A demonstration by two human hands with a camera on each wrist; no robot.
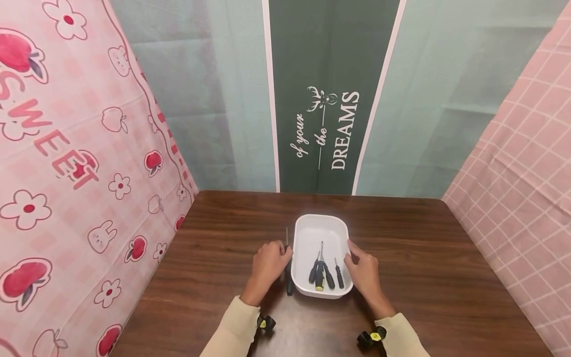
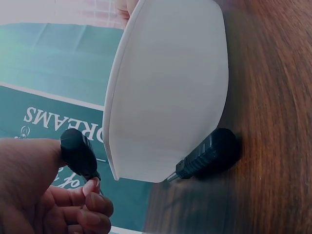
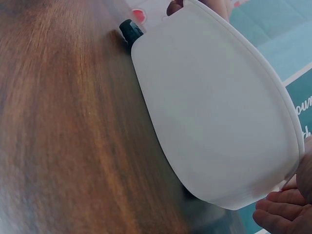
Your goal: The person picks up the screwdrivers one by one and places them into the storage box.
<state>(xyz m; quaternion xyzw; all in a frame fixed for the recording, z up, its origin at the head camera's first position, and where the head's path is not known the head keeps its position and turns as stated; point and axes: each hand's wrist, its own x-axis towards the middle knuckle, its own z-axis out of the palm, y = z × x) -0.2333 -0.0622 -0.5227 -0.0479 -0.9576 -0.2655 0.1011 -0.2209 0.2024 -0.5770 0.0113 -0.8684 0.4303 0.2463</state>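
Observation:
My left hand (image 1: 270,261) pinches a screwdriver (image 2: 78,152) by its dark handle, beside the tray's left wall. In the head view the thin shaft points away, past the fingertips. A second dark-handled screwdriver (image 2: 209,153) lies on the table against the tray's left side, partly hidden by the hand in the head view. My right hand (image 1: 365,272) grips the right rim of the white tray (image 1: 314,221), thumb toward the inside and fingers along the outer wall. Inside lie several screwdrivers (image 1: 320,277) with black handles, one with a yellow end, shafts pointing away.
The tray stands on a dark wood-grain table (image 1: 415,258). A green and teal cloth (image 1: 330,59) with white lettering hangs behind it. Pink patterned cloths hang at the left (image 1: 89,163) and right (image 1: 526,148). Each wrist wears a black camera strap.

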